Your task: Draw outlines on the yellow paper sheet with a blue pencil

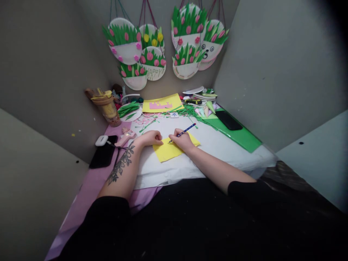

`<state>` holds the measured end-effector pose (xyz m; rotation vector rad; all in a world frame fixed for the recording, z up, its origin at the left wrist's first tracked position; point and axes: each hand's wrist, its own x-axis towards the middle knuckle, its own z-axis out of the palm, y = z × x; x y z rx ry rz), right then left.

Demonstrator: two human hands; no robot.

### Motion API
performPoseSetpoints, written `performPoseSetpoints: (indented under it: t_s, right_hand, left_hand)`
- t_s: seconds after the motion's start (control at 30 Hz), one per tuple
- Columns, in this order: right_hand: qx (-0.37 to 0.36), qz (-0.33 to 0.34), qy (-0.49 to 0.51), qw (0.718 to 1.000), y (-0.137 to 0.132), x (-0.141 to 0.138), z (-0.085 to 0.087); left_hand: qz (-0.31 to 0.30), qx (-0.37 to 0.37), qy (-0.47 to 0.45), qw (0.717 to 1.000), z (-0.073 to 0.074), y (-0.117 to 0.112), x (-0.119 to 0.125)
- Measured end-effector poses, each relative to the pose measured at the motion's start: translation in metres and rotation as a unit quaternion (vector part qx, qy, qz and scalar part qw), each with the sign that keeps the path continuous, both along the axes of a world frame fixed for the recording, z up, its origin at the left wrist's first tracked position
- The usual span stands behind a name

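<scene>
Holds a pencil (188, 129) in the right hand (182, 139) over yellow paper (168, 154), with fingers bunched near the tip. Curls the left hand (152, 138) inward at the paper's left edge, perhaps pinching, unclear. Has the paper on a white sheet (156, 172), before green strips (187, 111).

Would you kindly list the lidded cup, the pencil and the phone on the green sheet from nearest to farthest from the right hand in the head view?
1. Pencil: held in the right hand.
2. Phone: lying on the green sheet, to the hand's right.
3. Lidded cup: well off to the left, toward the back.
</scene>
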<state>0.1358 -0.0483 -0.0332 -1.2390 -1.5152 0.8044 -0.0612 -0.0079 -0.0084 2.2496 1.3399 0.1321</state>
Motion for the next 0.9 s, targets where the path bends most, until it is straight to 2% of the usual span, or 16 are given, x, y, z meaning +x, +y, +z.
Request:
performPoseSetpoints:
  t_s: [0.7, 0.9]
  right_hand:
    - [0.007, -0.011, -0.013, 1.0, 0.0013, 0.0005, -0.002]
    - [-0.003, -0.014, 0.009, 1.0, 0.0021, 0.001, -0.0027]
  left_hand:
    - [0.003, -0.004, 0.001, 1.0, 0.0022, -0.0015, 0.001]
    - [0.002, -0.008, 0.003, 1.0, 0.0031, -0.0017, 0.0011]
